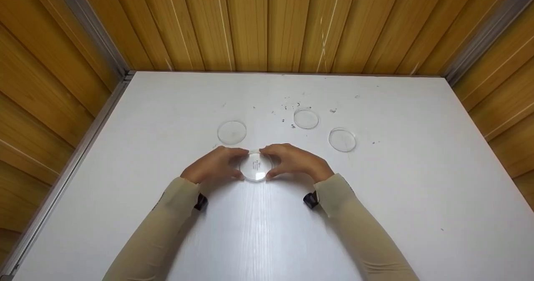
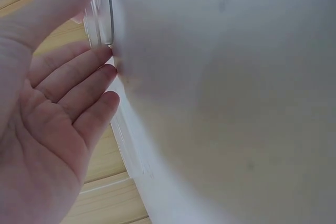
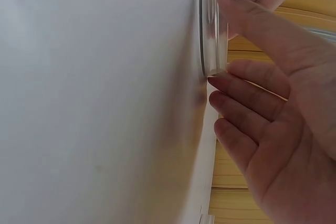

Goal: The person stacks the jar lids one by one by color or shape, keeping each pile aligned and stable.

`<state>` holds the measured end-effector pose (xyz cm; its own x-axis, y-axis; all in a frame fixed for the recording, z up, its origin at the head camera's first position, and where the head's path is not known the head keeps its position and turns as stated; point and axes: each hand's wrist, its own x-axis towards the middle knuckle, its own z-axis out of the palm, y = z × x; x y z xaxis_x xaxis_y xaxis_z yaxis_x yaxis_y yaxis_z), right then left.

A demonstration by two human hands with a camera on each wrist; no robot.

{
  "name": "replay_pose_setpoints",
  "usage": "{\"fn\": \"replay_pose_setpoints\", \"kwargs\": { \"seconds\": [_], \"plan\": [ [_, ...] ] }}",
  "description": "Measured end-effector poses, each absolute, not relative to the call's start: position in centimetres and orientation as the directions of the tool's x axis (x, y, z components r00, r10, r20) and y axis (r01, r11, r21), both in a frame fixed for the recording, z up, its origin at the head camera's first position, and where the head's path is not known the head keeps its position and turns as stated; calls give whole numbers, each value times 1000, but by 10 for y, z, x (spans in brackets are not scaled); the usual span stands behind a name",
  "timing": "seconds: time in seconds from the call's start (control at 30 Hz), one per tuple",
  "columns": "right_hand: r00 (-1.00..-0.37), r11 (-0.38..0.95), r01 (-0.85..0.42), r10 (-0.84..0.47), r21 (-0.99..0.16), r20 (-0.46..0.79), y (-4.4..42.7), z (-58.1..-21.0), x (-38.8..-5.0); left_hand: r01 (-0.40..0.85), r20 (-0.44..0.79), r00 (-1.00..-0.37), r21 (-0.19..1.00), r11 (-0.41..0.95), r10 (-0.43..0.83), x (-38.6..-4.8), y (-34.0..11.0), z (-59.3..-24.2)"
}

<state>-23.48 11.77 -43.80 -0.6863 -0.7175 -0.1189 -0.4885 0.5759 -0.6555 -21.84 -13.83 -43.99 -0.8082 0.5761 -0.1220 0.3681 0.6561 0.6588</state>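
Note:
A clear round petri dish [image 1: 255,168], with small dark print showing on it, lies at the middle of the white table. From its left side my left hand [image 1: 217,162] holds it between thumb and fingertips. On the opposite side my right hand [image 1: 299,161] grips the rim the same way. Edge-on in the left wrist view, the petri dish [image 2: 98,22] shows several rim lines, and the fingertips touch its edge near the tabletop. The right wrist view has the petri dish [image 3: 214,30] between thumb and fingers too. Whether it is one piece or stacked parts I cannot tell.
Beyond the hands lie three more clear round dishes: one at left [image 1: 232,132], one at the back [image 1: 306,119] and one at right [image 1: 342,139]. Small dark specks [image 1: 293,126] dot the table around them. Wood-patterned walls [image 1: 288,26] border the table.

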Motion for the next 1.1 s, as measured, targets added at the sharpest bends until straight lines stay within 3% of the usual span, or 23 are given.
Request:
{"fn": "replay_pose_setpoints", "kwargs": {
  "seconds": [0.5,0.9,1.1],
  "plan": [
    [-696,573,-496,-711,-653,-95,114,-441,-233,318,-158,-829,655,686,536,-215,-144,-442],
    [-706,605,-438,-689,-665,-162,112,-437,-234,357,-124,-793,699,619,597,-214,-151,-440],
    [-721,597,-402,-674,-694,-162,114,-432,-241,294,-117,-830,739,606,546,-217,-161,-434]
  ]
}}
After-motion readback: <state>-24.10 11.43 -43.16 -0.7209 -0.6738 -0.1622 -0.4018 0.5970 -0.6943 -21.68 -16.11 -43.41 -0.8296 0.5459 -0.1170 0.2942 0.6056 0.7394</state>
